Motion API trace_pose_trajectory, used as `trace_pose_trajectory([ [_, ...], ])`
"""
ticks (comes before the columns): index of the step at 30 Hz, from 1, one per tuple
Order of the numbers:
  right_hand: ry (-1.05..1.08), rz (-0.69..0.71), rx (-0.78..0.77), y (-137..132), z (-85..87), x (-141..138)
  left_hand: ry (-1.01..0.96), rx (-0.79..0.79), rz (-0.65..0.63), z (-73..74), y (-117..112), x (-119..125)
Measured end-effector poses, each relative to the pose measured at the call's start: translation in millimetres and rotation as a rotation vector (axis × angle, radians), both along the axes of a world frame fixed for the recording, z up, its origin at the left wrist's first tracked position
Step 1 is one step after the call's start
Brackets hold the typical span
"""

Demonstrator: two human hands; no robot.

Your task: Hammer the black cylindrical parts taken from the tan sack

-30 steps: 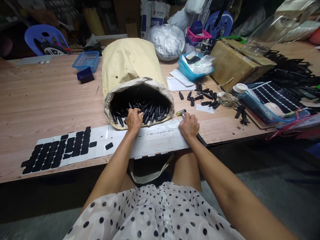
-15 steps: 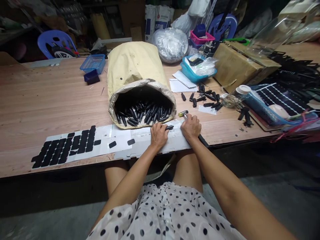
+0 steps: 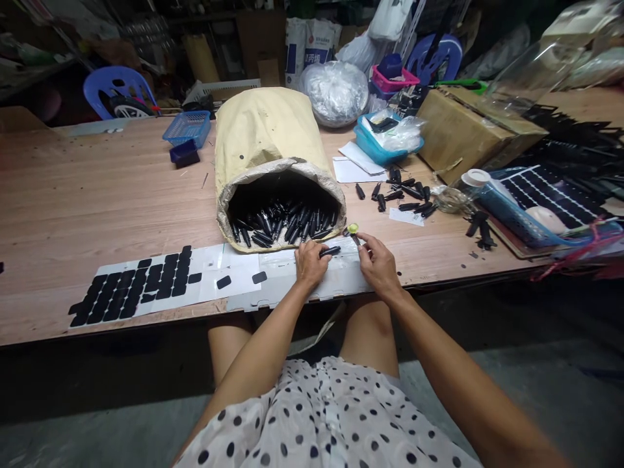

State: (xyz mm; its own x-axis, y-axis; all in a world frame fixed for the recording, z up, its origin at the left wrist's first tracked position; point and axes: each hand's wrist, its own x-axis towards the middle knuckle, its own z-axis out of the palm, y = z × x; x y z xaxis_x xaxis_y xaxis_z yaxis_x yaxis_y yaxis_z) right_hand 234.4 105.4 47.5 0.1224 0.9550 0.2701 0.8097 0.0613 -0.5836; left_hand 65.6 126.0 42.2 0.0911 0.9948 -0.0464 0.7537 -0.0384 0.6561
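My left hand [image 3: 310, 265] is closed around a slim black pen-shaped piece [image 3: 331, 251], which points right over the grey board [image 3: 292, 283] at the table's front edge. To its right, my right hand [image 3: 380, 265] grips a small hammer with a yellow-green head [image 3: 352, 229]. The metal shaft shows above the fingers, and the palm hides most of the handle. Just beyond my hands lies a large cream sack [image 3: 270, 130], its mouth facing me. Many similar black pieces [image 3: 273, 224] lie inside it.
Black rounded stickers [image 3: 117, 292] lie on a white sheet at left. Loose black parts [image 3: 409, 192] are scattered right of the sack. Farther back stand a turquoise basket [image 3: 380, 153], a cardboard box [image 3: 453, 140] and a blue basket [image 3: 188, 128].
The hammer has turned in my right hand, so its head now faces me more and its dark handle is mostly hidden. My left hand keeps the black piece in nearly the same place.
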Motion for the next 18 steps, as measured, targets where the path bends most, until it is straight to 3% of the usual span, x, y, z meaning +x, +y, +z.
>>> trace_pose_trajectory([
  [6, -0.032, 0.072, -0.02, -23, -0.7, -18, 0.001, -0.023, 0.014, 0.0, 2, 1],
  [10, -0.068, 0.031, -0.024, -25, -1.5, -23, 0.0, -0.027, 0.009, 0.6, 2, 2],
  [18, -0.036, 0.093, -0.006, -26, -8.8, -30, 0.011, -0.037, 0.012, 6.5, -1, 3],
])
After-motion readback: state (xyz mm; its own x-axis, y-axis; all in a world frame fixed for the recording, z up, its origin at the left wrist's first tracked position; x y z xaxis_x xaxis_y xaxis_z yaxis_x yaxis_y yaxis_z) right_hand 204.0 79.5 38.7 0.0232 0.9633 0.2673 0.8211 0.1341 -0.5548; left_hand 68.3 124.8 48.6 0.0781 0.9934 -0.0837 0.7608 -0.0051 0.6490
